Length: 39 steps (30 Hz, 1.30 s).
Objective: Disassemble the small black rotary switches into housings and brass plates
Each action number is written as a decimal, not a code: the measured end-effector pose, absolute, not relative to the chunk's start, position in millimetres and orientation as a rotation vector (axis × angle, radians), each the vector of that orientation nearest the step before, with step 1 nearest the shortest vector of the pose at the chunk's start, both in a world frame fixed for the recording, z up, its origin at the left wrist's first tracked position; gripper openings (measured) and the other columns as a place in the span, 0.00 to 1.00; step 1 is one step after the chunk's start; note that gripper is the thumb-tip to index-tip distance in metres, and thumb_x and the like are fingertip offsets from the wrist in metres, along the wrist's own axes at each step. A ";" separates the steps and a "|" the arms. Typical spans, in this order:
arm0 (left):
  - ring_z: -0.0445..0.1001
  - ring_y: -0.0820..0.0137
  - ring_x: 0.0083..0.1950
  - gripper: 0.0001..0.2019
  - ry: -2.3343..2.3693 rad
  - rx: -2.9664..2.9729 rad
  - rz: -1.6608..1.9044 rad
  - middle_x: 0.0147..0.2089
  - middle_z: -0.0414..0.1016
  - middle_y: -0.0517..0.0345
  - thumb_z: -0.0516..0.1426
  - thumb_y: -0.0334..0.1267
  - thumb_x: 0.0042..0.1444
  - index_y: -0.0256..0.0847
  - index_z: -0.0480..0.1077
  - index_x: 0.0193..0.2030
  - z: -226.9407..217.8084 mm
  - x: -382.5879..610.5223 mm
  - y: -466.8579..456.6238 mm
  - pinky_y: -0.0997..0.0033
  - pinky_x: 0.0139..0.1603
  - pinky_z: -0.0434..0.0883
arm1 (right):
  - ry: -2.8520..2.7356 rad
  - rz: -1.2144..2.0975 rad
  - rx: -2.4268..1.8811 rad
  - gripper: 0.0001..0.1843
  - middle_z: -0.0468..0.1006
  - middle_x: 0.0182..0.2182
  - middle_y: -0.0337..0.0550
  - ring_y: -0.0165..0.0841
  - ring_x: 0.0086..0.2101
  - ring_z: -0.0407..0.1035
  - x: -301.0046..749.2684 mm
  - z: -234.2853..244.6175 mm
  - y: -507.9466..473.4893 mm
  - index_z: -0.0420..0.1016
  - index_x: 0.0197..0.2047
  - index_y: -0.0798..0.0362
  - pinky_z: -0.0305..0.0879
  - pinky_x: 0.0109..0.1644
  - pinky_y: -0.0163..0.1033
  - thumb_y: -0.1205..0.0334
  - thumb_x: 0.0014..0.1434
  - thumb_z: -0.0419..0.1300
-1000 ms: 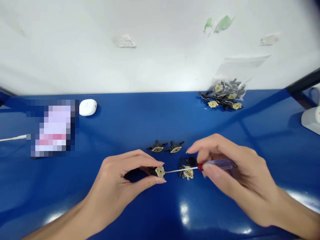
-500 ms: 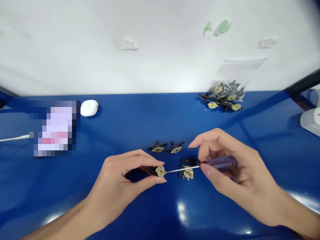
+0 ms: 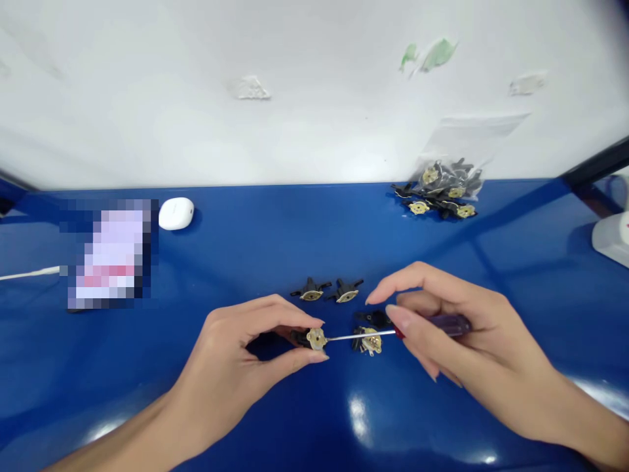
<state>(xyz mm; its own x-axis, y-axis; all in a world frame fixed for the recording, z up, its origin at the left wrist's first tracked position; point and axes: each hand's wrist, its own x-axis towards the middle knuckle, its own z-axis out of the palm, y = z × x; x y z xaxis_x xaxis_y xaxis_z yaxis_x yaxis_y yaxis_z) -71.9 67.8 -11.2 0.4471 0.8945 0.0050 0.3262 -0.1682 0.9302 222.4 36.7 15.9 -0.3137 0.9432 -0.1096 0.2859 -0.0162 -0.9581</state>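
Well, the left hand [image 3: 236,357] pinches a small part [image 3: 316,338] above the desk [image 3: 236,255], just below the middle of the view. Its thumb and finger are clamped on the part's two sides, likely so it can't twist. That leaves the yellow face showing and the 3 o'clock edge free.

The screwdriver [image 3: 373,334] comes in from 3 o'clock, lying almost flat, and its tip meets that edge. I can't tell if it sits in a screw. The right hand [image 3: 479,357] has its grip closed on the handle, thumb on top. The pointing finger curves away, perhaps so the handle can turn easily.

The left arm comes from 8 o'clock, the right arm from 4 o'clock, and both hands are low and close.

From the held part, two black parts [image 3: 346,293] sit near, at 12 and 1 o'clock, maybe kept handy. At 3 o'clock, a yellow piece [image 3: 370,341] lies under the screwdriver. Farther off, between 1 and 2 o'clock, a clear bag [image 3: 445,177] keeps more parts together.
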 end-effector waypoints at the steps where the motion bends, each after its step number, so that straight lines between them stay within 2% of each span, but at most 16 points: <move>1: 0.90 0.72 0.41 0.11 1.064 1.719 0.727 0.44 0.92 0.66 0.78 0.36 0.62 0.55 0.91 0.50 -11.2 -71.7 68.0 0.80 0.46 0.83 | -1.629 1.357 -1.292 0.08 0.70 0.26 0.28 0.25 0.23 0.61 222.1 16.2 36.9 0.79 0.59 0.37 0.59 0.26 0.30 0.56 0.81 0.63; 4: 0.90 0.73 0.41 0.11 1.056 1.713 0.724 0.44 0.92 0.67 0.78 0.36 0.62 0.55 0.91 0.49 -11.2 -71.4 68.6 0.81 0.46 0.83 | -1.615 1.342 -1.319 0.06 0.74 0.33 0.33 0.26 0.26 0.65 222.3 17.3 36.7 0.81 0.56 0.40 0.62 0.28 0.31 0.56 0.77 0.68; 7: 0.90 0.73 0.41 0.11 1.044 1.705 0.716 0.45 0.92 0.67 0.77 0.35 0.64 0.55 0.90 0.50 -11.2 -72.0 68.7 0.81 0.46 0.83 | -1.615 1.409 -1.335 0.07 0.73 0.29 0.32 0.27 0.26 0.65 223.2 17.6 35.9 0.83 0.55 0.40 0.61 0.28 0.31 0.50 0.81 0.64; 10: 0.90 0.71 0.41 0.11 1.058 1.716 0.713 0.45 0.92 0.66 0.77 0.35 0.64 0.55 0.90 0.51 -11.0 -72.8 68.4 0.79 0.46 0.83 | -1.598 1.444 -1.316 0.09 0.67 0.24 0.29 0.26 0.23 0.60 222.9 17.7 35.2 0.82 0.57 0.40 0.58 0.27 0.31 0.50 0.82 0.62; 15: 0.90 0.69 0.40 0.10 1.065 1.741 0.715 0.43 0.92 0.63 0.78 0.37 0.63 0.54 0.91 0.50 -9.6 -72.5 68.2 0.75 0.44 0.84 | -1.604 1.479 -1.317 0.12 0.73 0.33 0.35 0.28 0.28 0.65 222.3 18.6 34.2 0.82 0.58 0.41 0.62 0.29 0.34 0.48 0.78 0.67; 17: 0.90 0.68 0.41 0.10 1.054 1.714 0.725 0.43 0.92 0.62 0.78 0.36 0.63 0.54 0.91 0.50 -9.8 -72.3 68.2 0.74 0.45 0.85 | -1.597 1.529 -1.324 0.12 0.74 0.31 0.35 0.29 0.27 0.65 222.5 17.5 34.6 0.82 0.58 0.42 0.60 0.29 0.34 0.47 0.80 0.64; 19: 0.90 0.67 0.41 0.10 1.046 1.689 0.732 0.44 0.92 0.61 0.78 0.36 0.63 0.53 0.91 0.50 -10.5 -72.3 67.9 0.73 0.45 0.86 | -1.564 1.528 -1.325 0.12 0.69 0.27 0.32 0.28 0.26 0.61 222.3 16.1 35.3 0.82 0.58 0.42 0.58 0.28 0.34 0.48 0.81 0.63; 21: 0.90 0.67 0.41 0.10 1.049 1.677 0.727 0.44 0.92 0.61 0.78 0.37 0.63 0.53 0.91 0.50 -11.2 -72.4 67.6 0.73 0.45 0.86 | -1.544 1.507 -1.316 0.10 0.67 0.28 0.31 0.27 0.26 0.59 222.1 15.9 35.9 0.81 0.58 0.41 0.59 0.29 0.33 0.49 0.79 0.66; 23: 0.90 0.67 0.41 0.12 1.061 1.657 0.723 0.44 0.92 0.62 0.78 0.37 0.63 0.53 0.90 0.51 -11.8 -72.1 67.3 0.74 0.46 0.86 | -1.554 1.513 -1.315 0.11 0.69 0.30 0.32 0.27 0.27 0.62 222.9 17.1 35.6 0.82 0.58 0.41 0.62 0.30 0.32 0.49 0.77 0.69; 27: 0.91 0.68 0.41 0.15 1.083 1.593 0.720 0.43 0.93 0.65 0.79 0.37 0.61 0.53 0.88 0.54 -12.0 -70.5 67.3 0.74 0.49 0.86 | -1.574 1.607 -1.326 0.13 0.74 0.31 0.35 0.29 0.29 0.65 226.5 19.8 33.1 0.82 0.59 0.42 0.64 0.31 0.33 0.46 0.82 0.61; 30: 0.91 0.68 0.41 0.11 1.081 1.609 0.702 0.43 0.93 0.64 0.78 0.38 0.62 0.51 0.88 0.49 -11.9 -70.3 67.4 0.75 0.47 0.85 | -1.557 1.603 -1.317 0.13 0.73 0.30 0.34 0.29 0.28 0.65 226.4 19.7 32.1 0.81 0.60 0.42 0.62 0.30 0.33 0.48 0.82 0.60; 33: 0.91 0.69 0.40 0.08 1.078 1.642 0.706 0.42 0.92 0.64 0.78 0.39 0.63 0.50 0.88 0.47 -11.2 -70.9 67.2 0.75 0.45 0.85 | -1.535 1.562 -1.323 0.09 0.74 0.34 0.35 0.29 0.29 0.66 223.6 20.6 33.3 0.81 0.58 0.41 0.66 0.31 0.33 0.50 0.78 0.67; 35: 0.91 0.69 0.41 0.08 1.072 1.640 0.706 0.42 0.92 0.65 0.78 0.39 0.63 0.51 0.88 0.47 -10.4 -71.2 66.9 0.76 0.46 0.85 | -1.551 1.553 -1.325 0.09 0.77 0.37 0.37 0.30 0.31 0.67 222.2 22.1 34.8 0.82 0.53 0.42 0.66 0.32 0.34 0.49 0.76 0.68; 39: 0.91 0.69 0.41 0.08 1.060 1.622 0.711 0.42 0.92 0.64 0.77 0.37 0.64 0.50 0.88 0.47 -9.7 -70.2 67.2 0.77 0.47 0.86 | -1.619 1.548 -1.365 0.14 0.76 0.31 0.37 0.30 0.29 0.64 222.7 23.0 35.7 0.85 0.51 0.42 0.62 0.31 0.35 0.44 0.81 0.62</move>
<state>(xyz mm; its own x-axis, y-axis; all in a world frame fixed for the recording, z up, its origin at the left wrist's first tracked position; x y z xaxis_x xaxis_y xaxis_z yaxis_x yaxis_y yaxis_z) -70.2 67.2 -9.7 0.4366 0.8981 -0.0530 0.2911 -0.0853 0.9529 222.7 35.7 23.0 -0.3628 0.8925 -0.2679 0.3074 -0.1568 -0.9386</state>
